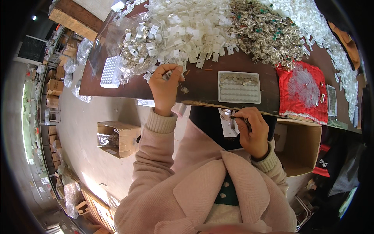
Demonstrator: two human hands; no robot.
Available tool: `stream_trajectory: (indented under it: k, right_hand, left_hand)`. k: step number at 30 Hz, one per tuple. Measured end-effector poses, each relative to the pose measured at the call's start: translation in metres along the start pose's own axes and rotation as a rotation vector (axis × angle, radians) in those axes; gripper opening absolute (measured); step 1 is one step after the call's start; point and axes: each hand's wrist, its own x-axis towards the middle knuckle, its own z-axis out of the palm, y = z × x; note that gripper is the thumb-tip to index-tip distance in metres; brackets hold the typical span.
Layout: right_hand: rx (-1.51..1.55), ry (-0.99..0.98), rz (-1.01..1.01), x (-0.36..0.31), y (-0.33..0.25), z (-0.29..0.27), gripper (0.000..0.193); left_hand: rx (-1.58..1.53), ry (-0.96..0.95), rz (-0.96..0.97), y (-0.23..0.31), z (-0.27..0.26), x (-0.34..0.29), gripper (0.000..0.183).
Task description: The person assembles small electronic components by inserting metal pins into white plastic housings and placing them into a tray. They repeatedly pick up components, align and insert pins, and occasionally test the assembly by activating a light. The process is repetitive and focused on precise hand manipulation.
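I count two hands: left hand (164,86) pinching one small silvery piece (167,75) over the brown tabletop (202,89), right hand (252,132) with thumb and finger closed on one small dark item (233,117) by one silver packet (228,128), off the front edge; can't tell if it grips the packet too. Open room: bare strip between left hand and one white tray (239,97) of small discs. White pile (194,29) and metallic pile (267,33) block the far side, one red cloth (286,91) the right.
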Motion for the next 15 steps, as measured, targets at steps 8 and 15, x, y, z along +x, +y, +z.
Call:
stream_trajectory:
  k: [8, 15]
  right_hand:
    - [0.508, 0.049, 0.177, -0.001, 0.006, 0.000, 0.012]
    - [0.922, 0.036, 0.174, 0.008, 0.000, 0.007, 0.013]
  left_hand:
    - [-0.433, -0.079, -0.350, 0.035, 0.023, -0.014, 0.024]
    - [-0.551, -0.366, -0.719, 0.039, 0.052, -0.090, 0.019]
